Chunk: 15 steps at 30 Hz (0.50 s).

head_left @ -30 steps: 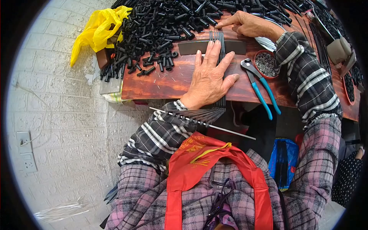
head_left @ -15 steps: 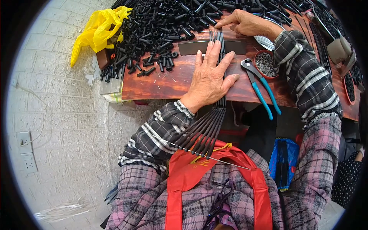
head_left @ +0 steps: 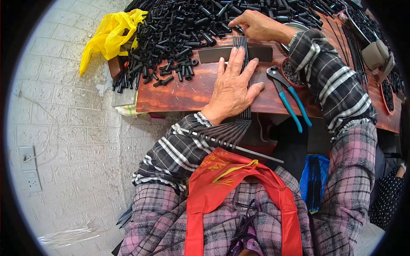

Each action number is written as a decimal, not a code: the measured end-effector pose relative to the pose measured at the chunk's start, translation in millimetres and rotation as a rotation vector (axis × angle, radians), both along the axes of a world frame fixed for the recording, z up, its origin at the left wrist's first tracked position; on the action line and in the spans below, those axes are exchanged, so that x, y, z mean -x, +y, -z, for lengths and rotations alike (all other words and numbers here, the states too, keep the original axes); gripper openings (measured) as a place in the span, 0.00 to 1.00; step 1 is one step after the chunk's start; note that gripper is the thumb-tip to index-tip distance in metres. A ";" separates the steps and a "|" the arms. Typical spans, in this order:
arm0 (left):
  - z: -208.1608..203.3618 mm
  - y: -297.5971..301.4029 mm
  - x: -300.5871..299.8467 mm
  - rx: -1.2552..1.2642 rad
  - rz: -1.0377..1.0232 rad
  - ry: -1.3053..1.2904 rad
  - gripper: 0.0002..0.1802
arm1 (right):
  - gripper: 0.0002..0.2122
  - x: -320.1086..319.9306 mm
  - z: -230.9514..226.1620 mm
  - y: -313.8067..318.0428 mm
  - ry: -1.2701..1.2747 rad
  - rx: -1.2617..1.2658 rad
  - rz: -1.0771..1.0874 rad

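Teal-handled pliers (head_left: 290,100) lie on the table (head_left: 179,91) just right of the hands; a yellow bag (head_left: 109,36) sits far left.

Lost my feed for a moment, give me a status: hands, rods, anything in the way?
Left hand flat on the thin rods. Right hand in the pile of black tubes. Pliers lie right of the rods, apart.

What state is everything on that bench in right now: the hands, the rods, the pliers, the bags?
left hand: flat, pressing the rods
thin black rods: side by side, ends fanned over the table edge
right hand: reaching into the black tubes
pliers: lying slightly open
yellow bag: crumpled
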<state>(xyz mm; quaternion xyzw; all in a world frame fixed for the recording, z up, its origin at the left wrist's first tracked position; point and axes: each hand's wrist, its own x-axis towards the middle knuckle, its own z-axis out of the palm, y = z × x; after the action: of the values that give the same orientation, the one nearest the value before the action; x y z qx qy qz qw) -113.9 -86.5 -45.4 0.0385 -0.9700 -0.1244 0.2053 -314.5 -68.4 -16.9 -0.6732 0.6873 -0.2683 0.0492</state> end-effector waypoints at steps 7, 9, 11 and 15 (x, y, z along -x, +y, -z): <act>3.8 -3.6 0.8 0.003 -0.011 0.027 0.31 | 0.16 -32.6 -62.0 65.9 -0.338 -0.219 -0.179; 0.6 -3.7 0.8 -0.011 -0.031 0.004 0.31 | 0.22 -52.1 -68.5 86.5 -0.344 -0.400 -0.484; -5.1 -5.2 -5.1 0.054 -0.017 0.007 0.35 | 0.28 -77.7 -49.5 92.2 -0.313 -0.218 -0.615; 8.6 -8.3 11.2 0.069 0.004 0.014 0.36 | 0.24 -111.9 -14.0 101.3 -0.157 -0.357 -0.315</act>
<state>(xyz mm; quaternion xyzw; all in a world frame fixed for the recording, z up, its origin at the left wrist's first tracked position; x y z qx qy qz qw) -125.1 -94.8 -54.0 0.0284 -0.9724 -0.0916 0.2128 -202.6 32.9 -2.9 -0.7299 0.6044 -0.1831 0.2616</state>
